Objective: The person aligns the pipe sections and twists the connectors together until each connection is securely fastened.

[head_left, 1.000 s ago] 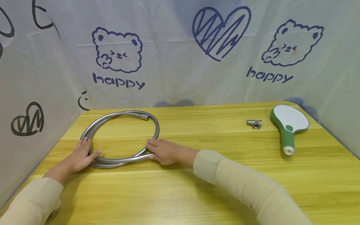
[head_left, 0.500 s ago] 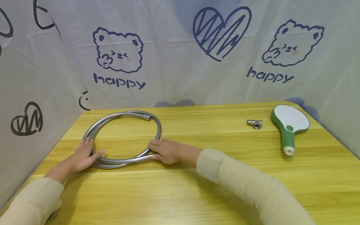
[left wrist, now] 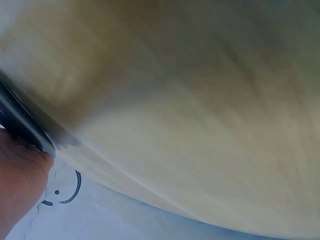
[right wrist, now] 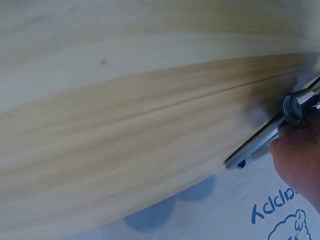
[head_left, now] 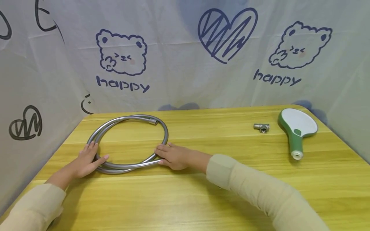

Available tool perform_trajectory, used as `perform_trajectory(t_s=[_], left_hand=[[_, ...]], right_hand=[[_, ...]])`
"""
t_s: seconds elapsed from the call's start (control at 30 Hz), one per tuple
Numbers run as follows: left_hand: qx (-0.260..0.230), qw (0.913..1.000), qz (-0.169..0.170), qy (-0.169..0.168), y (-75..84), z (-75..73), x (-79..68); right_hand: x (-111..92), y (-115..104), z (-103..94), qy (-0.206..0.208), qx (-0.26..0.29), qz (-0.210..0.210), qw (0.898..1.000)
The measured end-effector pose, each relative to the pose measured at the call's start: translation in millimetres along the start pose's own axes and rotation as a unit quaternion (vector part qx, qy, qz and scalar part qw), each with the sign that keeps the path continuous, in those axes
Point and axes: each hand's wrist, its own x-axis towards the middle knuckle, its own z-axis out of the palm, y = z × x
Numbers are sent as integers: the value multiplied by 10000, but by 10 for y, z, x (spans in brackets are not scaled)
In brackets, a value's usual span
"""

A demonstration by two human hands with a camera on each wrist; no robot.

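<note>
Silver hose (head_left: 131, 166), coiled in a flat loop, lies at 8 o'clock in the head view, its long axis running from 9 to 3. On the loop's own dial, one end (head_left: 153, 121) sits between 1 and 2 and points roughly toward 3. The left hand (head_left: 85, 162) rests on the hose at 8, fingers extended, thumb spread. Well apart from it, the right hand (head_left: 174, 156) lies over the hose near 4; whether it grips cannot be told.

Beneath is a yellow wood-grain table (head_left: 162, 195); at 12 hangs pale cloth (head_left: 179, 64) with drawn bears (head_left: 121, 53) and a heart (head_left: 228, 33). Around 3 o'clock lie a metal fitting (head_left: 261, 127) and a green-and-white shower head (head_left: 296, 131), handle toward 6.

Only the right wrist view shows a threaded mouth (right wrist: 302, 101) beside the right hand.
</note>
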Motion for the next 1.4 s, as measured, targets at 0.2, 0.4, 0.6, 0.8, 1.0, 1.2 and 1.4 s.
perform_trajectory(t_s=[0.2,0.4,0.6,0.8,1.0,1.2,1.4], left_hand=[[2,10000,52,-41,28,8,23],[17,9999,70,-84,77,11,27],[20,9998,115,-131,121,17,18],[-10,9998,117,-157,173,26,10],[-5,9997,126,-192,210,50,11],[-43,9997,76,-213,259,64,-2],[-53,9998,61,-181,322,57,-18]], right_hand=[[-41,18,20,-6,7,15,10000],[-78,43,33,-65,58,62,9999],[-150,48,29,-56,145,21,9999],[-215,65,38,15,287,-49,9996],[-260,100,67,75,297,-102,9995],[-287,128,85,67,365,-81,9993],[-324,139,84,115,389,-96,9991]])
